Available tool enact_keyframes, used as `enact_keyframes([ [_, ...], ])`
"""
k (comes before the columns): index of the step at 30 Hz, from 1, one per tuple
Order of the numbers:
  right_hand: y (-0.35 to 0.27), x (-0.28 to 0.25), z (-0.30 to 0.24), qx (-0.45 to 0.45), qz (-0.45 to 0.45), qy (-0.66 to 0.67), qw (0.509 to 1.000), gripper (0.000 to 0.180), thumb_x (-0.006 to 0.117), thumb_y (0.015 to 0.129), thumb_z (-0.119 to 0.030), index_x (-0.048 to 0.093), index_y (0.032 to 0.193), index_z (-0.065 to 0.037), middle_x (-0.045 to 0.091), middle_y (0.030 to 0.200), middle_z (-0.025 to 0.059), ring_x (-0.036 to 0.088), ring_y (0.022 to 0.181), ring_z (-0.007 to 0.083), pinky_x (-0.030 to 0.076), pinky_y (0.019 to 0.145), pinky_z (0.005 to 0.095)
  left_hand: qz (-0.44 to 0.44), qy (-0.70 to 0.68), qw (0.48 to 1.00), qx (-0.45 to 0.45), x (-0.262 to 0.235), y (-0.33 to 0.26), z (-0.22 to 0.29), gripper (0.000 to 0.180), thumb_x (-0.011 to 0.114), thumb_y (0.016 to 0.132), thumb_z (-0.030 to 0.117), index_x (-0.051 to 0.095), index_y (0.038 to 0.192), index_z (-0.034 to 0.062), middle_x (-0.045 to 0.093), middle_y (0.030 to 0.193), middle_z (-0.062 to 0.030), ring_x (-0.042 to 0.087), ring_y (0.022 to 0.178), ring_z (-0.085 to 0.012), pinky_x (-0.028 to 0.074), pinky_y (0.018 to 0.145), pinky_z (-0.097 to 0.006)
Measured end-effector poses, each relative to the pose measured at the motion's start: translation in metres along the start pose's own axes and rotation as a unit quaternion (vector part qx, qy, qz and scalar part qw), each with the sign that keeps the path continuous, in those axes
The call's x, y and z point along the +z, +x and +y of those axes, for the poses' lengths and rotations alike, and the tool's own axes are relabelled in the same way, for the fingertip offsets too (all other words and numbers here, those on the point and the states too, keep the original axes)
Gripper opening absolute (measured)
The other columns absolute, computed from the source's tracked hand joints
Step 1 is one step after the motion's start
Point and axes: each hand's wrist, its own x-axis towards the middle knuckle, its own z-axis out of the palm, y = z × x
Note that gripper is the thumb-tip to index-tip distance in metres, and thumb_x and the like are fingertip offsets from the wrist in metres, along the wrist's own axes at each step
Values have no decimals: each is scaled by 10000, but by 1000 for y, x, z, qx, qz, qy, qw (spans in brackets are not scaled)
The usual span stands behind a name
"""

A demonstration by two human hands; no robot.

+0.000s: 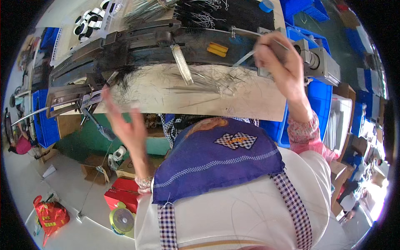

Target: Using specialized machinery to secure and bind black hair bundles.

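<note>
My left hand [127, 127], smeared by motion, is at the left end of a long dark metal bench machine [141, 52]. Its thumb and forefinger are apart, and I see nothing between them. The fingertips come close to a metal fixture [79, 98] with a rod. At the machine's right end my right hand [283, 62] is curled, its fingers bent in beside a grey cylindrical metal unit [318, 62]. What it grips, if anything, is hidden. Thin metal wires [208, 85] lie loose on the pale tabletop [250, 104] between my hands, beside a taped lever [182, 64].
A yellow block [217, 49] rests on the machine. Behind are hooked wire pieces [204, 18] on a black mat, a wire bundle [150, 9], a white tray [62, 46] and black-and-white rings [87, 25]. Blue bins [308, 104] stand right; a red bag [51, 214] lies on the floor.
</note>
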Motion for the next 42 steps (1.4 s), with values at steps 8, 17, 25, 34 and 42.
enact_keyframes([
  [8,33,16,-15,-158,13,-243,957,125,634,873,-107,620,941,-3,644,794,93,608,697,201,493,622,300,-356,-345,857,-139,24,23,34,254,416,990,124,466,1200,-9,549,1048,-110,571,959,-175,457,840,-281],
  [17,50,8,14,-145,-58,-509,846,43,571,790,-62,564,786,-21,539,835,108,621,708,290,537,619,369,-222,-626,654,-362,80,19,90,173,436,1006,242,480,920,99,443,752,7,373,583,-78,331,509,-225],
  [25,47,5,7,-131,-90,-524,837,41,590,754,-30,562,782,-22,526,827,113,608,729,281,533,620,366,-97,-940,93,-314,-10,79,30,214,447,995,194,557,1034,14,417,763,-3,272,453,-26,203,342,-180],
  [34,154,-35,34,-71,-44,-610,788,260,584,859,-245,633,895,8,640,848,227,627,826,388,500,724,453,-397,-382,832,-62,84,84,78,249,551,858,195,696,862,-7,536,595,-70,461,540,-110,372,514,-274],
  [42,79,-5,18,-259,-184,-446,837,137,638,740,-133,569,831,-56,548,799,88,604,751,282,510,632,377,-240,-167,942,164,122,123,77,185,581,770,187,680,759,31,616,628,-156,649,627,-289,508,605,-413],
])
